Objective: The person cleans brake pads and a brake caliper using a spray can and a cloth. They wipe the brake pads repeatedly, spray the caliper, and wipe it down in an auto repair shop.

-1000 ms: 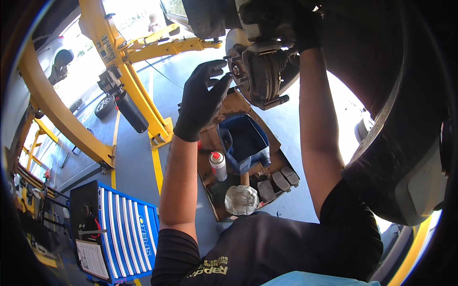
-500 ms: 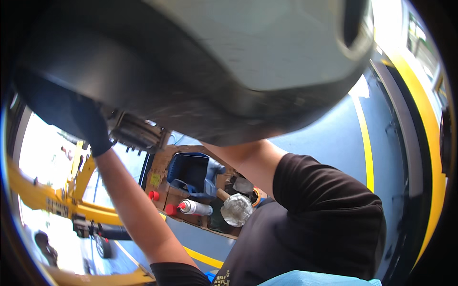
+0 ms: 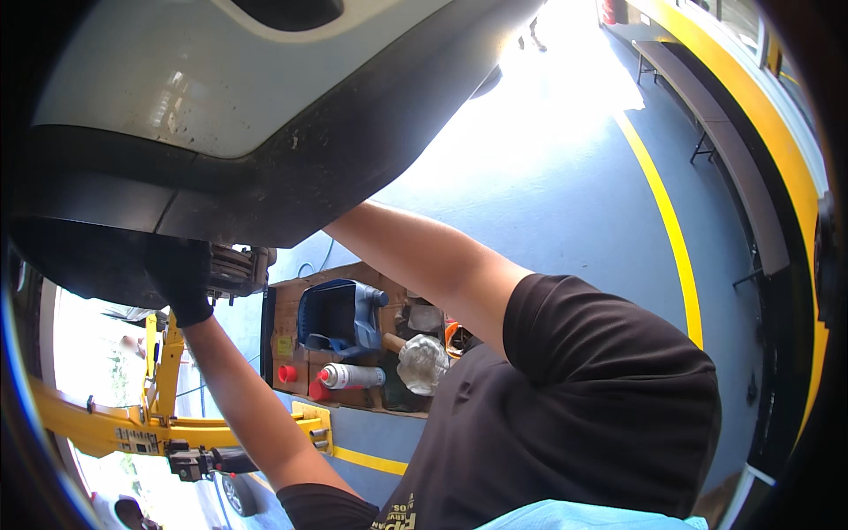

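Note:
A raised vehicle's pale body panel and its dark plastic lower trim fill the upper left. Below the trim, a worn metal brake assembly shows in part. My left hand, in a black glove, reaches up right beside it, against the dark wheel-arch area. The fingers blend into the shadow, so I cannot make out their grip. My right forearm runs up behind the trim, which hides that hand completely.
Below my arms, a cardboard-covered surface bears a cut-open blue jug, a spray can, red caps and a silvery crumpled cover. A yellow lift arm stands at left. A long bench lines the right.
My view has shifted, with the vehicle body now farther to the upper left and more floor showing. My left hand stays beside the brake assembly; more of my right forearm is visible.

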`<state>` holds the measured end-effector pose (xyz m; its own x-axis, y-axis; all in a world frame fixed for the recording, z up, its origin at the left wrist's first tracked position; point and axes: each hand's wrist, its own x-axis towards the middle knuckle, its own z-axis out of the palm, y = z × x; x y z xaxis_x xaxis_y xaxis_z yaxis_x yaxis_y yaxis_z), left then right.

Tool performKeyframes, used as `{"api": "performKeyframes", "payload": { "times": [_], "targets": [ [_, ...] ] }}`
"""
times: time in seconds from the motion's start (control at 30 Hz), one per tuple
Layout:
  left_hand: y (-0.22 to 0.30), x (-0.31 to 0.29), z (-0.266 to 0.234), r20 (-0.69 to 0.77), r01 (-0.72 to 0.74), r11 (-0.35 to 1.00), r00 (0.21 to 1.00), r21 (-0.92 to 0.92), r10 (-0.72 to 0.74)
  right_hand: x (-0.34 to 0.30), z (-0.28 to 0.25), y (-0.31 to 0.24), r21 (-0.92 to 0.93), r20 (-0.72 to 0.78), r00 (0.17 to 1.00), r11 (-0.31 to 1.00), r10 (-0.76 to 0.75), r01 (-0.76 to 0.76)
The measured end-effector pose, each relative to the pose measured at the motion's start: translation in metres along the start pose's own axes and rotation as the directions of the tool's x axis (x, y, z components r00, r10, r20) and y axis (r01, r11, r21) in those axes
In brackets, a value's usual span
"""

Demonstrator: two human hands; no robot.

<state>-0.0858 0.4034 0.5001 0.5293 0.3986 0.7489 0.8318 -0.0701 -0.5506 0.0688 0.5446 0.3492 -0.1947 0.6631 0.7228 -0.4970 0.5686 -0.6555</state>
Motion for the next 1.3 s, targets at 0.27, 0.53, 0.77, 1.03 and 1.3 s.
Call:
{"api": "performKeyframes", "payload": {
  "times": [0.27,0.53,0.77,1.03,1.3],
  "targets": [
    [0.042,-0.026,-0.011,0.075,-0.004,0.998,0.997,0.061,0.000,-0.028,0.028,0.013,0.183,0.027,0.995,0.978,0.097,-0.100],
    [0.044,-0.052,0.003,0.105,0.097,0.977,0.991,-0.191,-0.078,-0.039,0.039,0.025,0.234,0.095,0.982,0.955,0.164,-0.182],
    [0.056,-0.052,0.007,0.082,-0.032,0.997,0.996,-0.065,0.037,-0.043,0.038,0.029,0.253,0.126,0.974,0.943,0.189,-0.216],
    [0.064,-0.067,-0.002,0.202,0.114,0.975,0.976,-0.193,-0.074,-0.058,0.033,0.052,0.261,0.158,0.972,0.941,0.177,-0.214],
    [0.083,-0.075,0.001,-0.119,0.253,0.961,0.963,0.111,-0.240,-0.031,0.004,0.053,0.368,0.264,0.944,0.884,0.197,-0.287]
  ]
}}
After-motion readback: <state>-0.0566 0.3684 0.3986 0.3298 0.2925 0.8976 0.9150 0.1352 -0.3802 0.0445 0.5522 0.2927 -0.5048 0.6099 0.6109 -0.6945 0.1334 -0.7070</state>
